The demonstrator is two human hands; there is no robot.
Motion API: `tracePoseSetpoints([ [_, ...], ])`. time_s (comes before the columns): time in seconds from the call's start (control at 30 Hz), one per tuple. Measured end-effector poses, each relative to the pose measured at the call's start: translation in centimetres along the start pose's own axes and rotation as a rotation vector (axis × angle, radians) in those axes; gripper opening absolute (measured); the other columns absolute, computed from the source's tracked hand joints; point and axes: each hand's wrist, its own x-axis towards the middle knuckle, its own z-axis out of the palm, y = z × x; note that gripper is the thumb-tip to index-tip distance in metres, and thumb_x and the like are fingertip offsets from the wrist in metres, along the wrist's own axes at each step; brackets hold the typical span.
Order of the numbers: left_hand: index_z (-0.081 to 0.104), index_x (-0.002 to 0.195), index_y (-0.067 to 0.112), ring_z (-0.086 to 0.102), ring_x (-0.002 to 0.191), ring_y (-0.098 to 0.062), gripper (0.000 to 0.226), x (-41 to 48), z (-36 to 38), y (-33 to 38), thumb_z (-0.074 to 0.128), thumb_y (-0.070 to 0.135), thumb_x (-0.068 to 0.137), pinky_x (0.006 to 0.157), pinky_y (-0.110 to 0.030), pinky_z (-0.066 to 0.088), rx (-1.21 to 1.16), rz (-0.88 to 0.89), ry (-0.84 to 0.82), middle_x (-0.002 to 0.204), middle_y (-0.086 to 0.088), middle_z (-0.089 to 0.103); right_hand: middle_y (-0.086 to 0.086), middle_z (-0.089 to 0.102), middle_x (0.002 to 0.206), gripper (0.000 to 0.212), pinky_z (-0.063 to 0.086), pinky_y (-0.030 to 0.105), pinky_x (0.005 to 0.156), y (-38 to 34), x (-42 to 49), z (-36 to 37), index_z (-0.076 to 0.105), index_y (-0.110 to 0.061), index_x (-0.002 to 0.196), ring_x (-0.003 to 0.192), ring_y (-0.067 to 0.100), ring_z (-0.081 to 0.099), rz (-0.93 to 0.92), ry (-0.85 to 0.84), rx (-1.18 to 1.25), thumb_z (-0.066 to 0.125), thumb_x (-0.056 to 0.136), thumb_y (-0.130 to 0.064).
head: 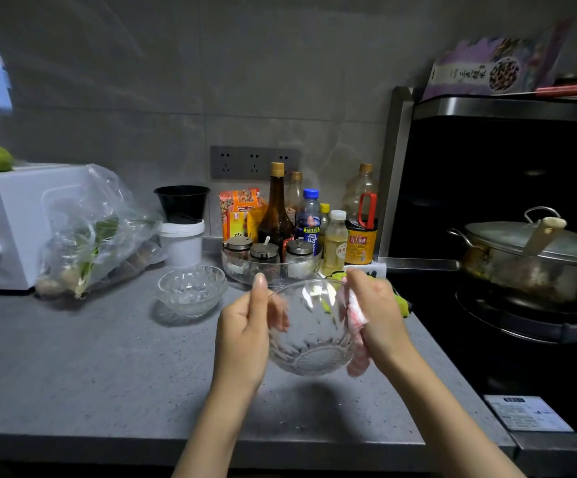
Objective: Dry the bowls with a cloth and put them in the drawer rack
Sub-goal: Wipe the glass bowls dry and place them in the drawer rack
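The left hand [245, 326] grips the left rim of a glass bowl [311, 332], held above the tabletop [90, 367] with its mouth upward and tipped slightly away. The right hand [378, 315] pinches a pink cloth [357, 326] against the right rim. A smaller glass bowl [192, 289] stands upright behind, to the left.

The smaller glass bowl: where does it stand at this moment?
In the head view, the smaller glass bowl stands on the grey counter, left of centre, in front of the white tub and left of the larger bowl.
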Motion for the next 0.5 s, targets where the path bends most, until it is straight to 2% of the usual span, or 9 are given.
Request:
tracePoseSetpoints([
  [0.07, 0.067, 0.070, 0.022, 0.063, 0.064, -0.003, 0.050, 0.3, 0.2, 1.0, 0.033, 0.053, 0.090, 0.063, -0.014, 0.047, 0.139, 0.104, -0.079, 0.067, 0.007, 0.069, 0.009, 0.036, 0.034, 0.055, 0.028, 0.032, 0.038, -0.3, 0.1, 0.0, 0.042, 0.001, 0.047, 0.028, 0.019, 0.034, -0.087, -0.035, -0.182, 0.041, 0.089, -0.034],
  [0.13, 0.061, 0.061, 0.027, 0.058, 0.056, -0.004, 0.056, 0.2, 0.8, 1.4, 0.032, 0.062, 0.093, 0.057, -0.022, 0.047, 0.308, 0.201, -0.137, 0.058, 0.009, 0.063, 0.009, 0.039, 0.034, 0.057, 0.035, 0.041, 0.040, -0.5, 0.1, 0.3, 0.046, 0.000, 0.048, 0.031, 0.020, 0.037, -0.219, -0.054, -0.343, 0.035, 0.078, -0.048],
  [0.2, 0.045, 0.046, 0.024, 0.045, 0.043, -0.007, 0.062, 0.2, 1.2, 1.2, 0.035, 0.062, 0.094, 0.049, -0.032, 0.038, 0.383, 0.281, -0.116, 0.044, 0.008, 0.050, 0.012, 0.045, 0.036, 0.059, 0.041, 0.041, 0.043, -0.2, 0.0, 0.5, 0.051, -0.003, 0.051, 0.034, 0.023, 0.043, -0.291, -0.054, -0.402, 0.030, 0.077, -0.052],
  [0.27, 0.035, 0.043, 0.021, 0.032, 0.039, -0.008, 0.059, 0.0, 1.3, 1.1, 0.042, 0.054, 0.092, 0.043, -0.028, 0.026, 0.360, 0.307, -0.059, 0.039, 0.006, 0.036, 0.004, 0.050, 0.039, 0.057, 0.042, 0.037, 0.049, 0.0, -0.2, 0.6, 0.056, -0.011, 0.053, 0.040, 0.017, 0.049, -0.355, -0.022, -0.396, 0.030, 0.084, -0.051],
  [0.33, 0.032, 0.043, 0.020, 0.025, 0.039, -0.006, 0.061, -0.4, 1.3, 1.1, 0.048, 0.049, 0.094, 0.044, -0.026, 0.021, 0.188, 0.203, 0.027, 0.038, 0.006, 0.027, -0.009, 0.058, 0.049, 0.051, 0.042, 0.034, 0.056, 0.3, 0.0, 0.7, 0.061, -0.032, 0.052, 0.053, 0.006, 0.056, -0.381, 0.006, -0.344, 0.032, 0.091, -0.048],
  [0.37, 0.031, 0.043, 0.021, 0.023, 0.040, -0.006, 0.060, -0.6, 1.3, 1.3, 0.047, 0.046, 0.094, 0.044, -0.026, 0.020, 0.072, 0.126, 0.072, 0.040, 0.008, 0.025, -0.013, 0.064, 0.061, 0.046, 0.046, 0.032, 0.064, 0.6, 0.0, 0.7, 0.065, -0.039, 0.064, 0.065, 0.002, 0.061, -0.361, 0.004, -0.286, 0.031, 0.092, -0.050],
  [0.43, 0.032, 0.042, 0.022, 0.021, 0.040, -0.007, 0.057, -0.8, 1.4, 1.2, 0.044, 0.039, 0.095, 0.042, -0.022, 0.020, -0.079, 0.002, 0.169, 0.041, 0.009, 0.024, -0.019, 0.068, 0.090, 0.048, 0.048, 0.032, 0.089, 0.9, -0.5, 0.8, 0.066, -0.036, 0.103, 0.096, 0.000, 0.063, -0.312, -0.019, -0.185, 0.024, 0.091, -0.056],
  [0.5, 0.034, 0.039, 0.022, 0.021, 0.040, -0.005, 0.060, -0.9, 1.8, 0.7, 0.043, 0.034, 0.097, 0.041, -0.020, 0.019, -0.122, -0.043, 0.243, 0.041, 0.009, 0.024, -0.026, 0.059, 0.110, 0.050, 0.036, 0.034, 0.109, 1.2, -1.7, 1.5, 0.053, -0.035, 0.126, 0.122, -0.001, 0.050, -0.382, -0.007, -0.282, 0.019, 0.094, -0.053],
])
